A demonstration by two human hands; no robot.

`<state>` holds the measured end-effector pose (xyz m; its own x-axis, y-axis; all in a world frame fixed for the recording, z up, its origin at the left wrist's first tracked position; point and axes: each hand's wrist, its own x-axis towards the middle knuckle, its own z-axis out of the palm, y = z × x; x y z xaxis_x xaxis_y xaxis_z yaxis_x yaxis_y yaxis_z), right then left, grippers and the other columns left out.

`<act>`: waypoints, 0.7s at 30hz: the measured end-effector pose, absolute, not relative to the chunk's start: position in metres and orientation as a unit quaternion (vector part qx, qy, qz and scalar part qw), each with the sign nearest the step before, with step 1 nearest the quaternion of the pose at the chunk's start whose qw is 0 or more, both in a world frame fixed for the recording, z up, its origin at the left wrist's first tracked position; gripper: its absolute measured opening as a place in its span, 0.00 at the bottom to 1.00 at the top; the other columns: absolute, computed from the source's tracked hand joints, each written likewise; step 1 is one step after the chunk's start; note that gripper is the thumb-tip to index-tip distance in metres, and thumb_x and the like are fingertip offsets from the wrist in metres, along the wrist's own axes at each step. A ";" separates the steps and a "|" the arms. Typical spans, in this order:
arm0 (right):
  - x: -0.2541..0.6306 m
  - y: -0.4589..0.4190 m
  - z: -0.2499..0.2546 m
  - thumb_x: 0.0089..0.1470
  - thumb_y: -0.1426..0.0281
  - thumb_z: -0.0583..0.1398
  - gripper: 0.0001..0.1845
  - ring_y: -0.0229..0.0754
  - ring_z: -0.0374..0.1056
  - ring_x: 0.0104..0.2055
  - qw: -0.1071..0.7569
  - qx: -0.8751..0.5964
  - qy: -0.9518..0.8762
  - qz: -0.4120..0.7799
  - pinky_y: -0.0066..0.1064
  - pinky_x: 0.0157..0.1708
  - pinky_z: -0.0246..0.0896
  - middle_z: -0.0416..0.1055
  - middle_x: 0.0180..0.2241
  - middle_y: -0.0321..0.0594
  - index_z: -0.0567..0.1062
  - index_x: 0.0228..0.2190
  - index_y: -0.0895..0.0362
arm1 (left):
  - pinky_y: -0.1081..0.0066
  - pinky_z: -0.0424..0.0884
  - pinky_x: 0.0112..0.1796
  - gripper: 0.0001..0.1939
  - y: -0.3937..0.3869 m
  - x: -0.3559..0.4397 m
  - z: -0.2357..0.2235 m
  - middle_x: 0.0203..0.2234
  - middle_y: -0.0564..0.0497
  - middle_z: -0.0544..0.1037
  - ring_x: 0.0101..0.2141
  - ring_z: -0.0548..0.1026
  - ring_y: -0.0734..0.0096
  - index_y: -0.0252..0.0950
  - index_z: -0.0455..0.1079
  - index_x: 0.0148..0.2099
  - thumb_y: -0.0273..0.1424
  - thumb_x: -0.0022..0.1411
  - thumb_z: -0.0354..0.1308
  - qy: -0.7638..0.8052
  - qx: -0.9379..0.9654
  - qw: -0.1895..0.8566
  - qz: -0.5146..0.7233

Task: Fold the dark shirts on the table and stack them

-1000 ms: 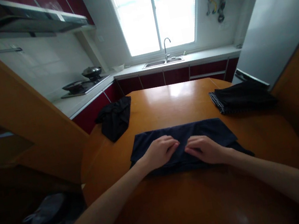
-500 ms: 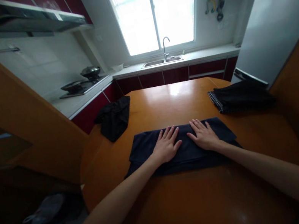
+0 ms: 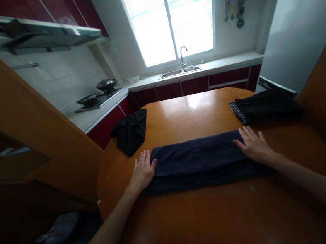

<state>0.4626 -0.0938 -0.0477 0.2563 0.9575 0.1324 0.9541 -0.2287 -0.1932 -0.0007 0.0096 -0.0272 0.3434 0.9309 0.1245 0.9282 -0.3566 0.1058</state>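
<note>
A dark navy cloth lies folded into a long flat band across the middle of the round wooden table. My left hand rests flat on its left end, fingers spread. My right hand lies flat on its right end, fingers stretched out. Neither hand grips anything.
A crumpled black garment hangs over the table's far left edge. A folded dark pile sits at the far right. Beyond are a counter with a stove, a sink under the window, and a grey fridge at right.
My hands went from curled together at the cloth's middle to flat, then slid apart to its two ends. The cloth now lies smoother.
</note>
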 end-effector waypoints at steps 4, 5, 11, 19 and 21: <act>0.421 -0.121 -0.036 0.67 0.55 0.47 0.32 0.49 0.37 0.73 0.169 -0.631 -0.757 -0.025 0.52 0.69 0.36 0.44 0.71 0.47 0.59 0.66 0.56 | 0.51 0.50 0.65 0.28 -0.028 0.012 -0.010 0.70 0.46 0.55 0.69 0.50 0.58 0.43 0.52 0.72 0.43 0.74 0.45 0.360 0.926 0.058 0.093; 0.411 -0.131 -0.037 0.67 0.55 0.48 0.32 0.48 0.37 0.73 0.166 -0.589 -0.791 -0.009 0.51 0.69 0.37 0.44 0.71 0.45 0.58 0.67 0.53 | 0.51 0.51 0.65 0.27 -0.038 0.013 -0.009 0.69 0.48 0.56 0.69 0.51 0.59 0.46 0.53 0.72 0.42 0.74 0.47 0.324 0.940 0.072 0.079; 0.389 -0.164 -0.052 0.67 0.54 0.51 0.31 0.52 0.41 0.72 0.141 -0.525 -0.837 0.059 0.56 0.67 0.41 0.46 0.70 0.44 0.57 0.67 0.47 | 0.47 0.52 0.65 0.25 -0.083 0.004 -0.011 0.70 0.52 0.52 0.69 0.51 0.56 0.52 0.53 0.71 0.37 0.75 0.46 0.323 0.943 0.050 0.053; 0.413 -0.167 -0.046 0.68 0.62 0.51 0.23 0.49 0.52 0.69 0.176 -0.495 -0.847 0.077 0.54 0.67 0.48 0.58 0.67 0.41 0.69 0.61 0.48 | 0.56 0.66 0.60 0.18 -0.078 -0.030 -0.013 0.59 0.48 0.72 0.60 0.69 0.63 0.44 0.71 0.60 0.33 0.75 0.46 0.363 0.907 0.055 0.206; 0.432 -0.166 -0.046 0.68 0.67 0.50 0.21 0.49 0.56 0.67 0.202 -0.511 -0.834 0.047 0.52 0.65 0.52 0.64 0.64 0.43 0.73 0.58 0.51 | 0.54 0.67 0.59 0.18 -0.067 -0.038 -0.010 0.58 0.47 0.72 0.59 0.69 0.61 0.43 0.71 0.59 0.32 0.74 0.46 0.370 0.901 0.021 0.224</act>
<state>0.4322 -0.1656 -0.0465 -0.3952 0.8720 0.2889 0.8341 0.4724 -0.2849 -0.0375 -0.0668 -0.0101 0.6251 0.6769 0.3887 0.6576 -0.7249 0.2049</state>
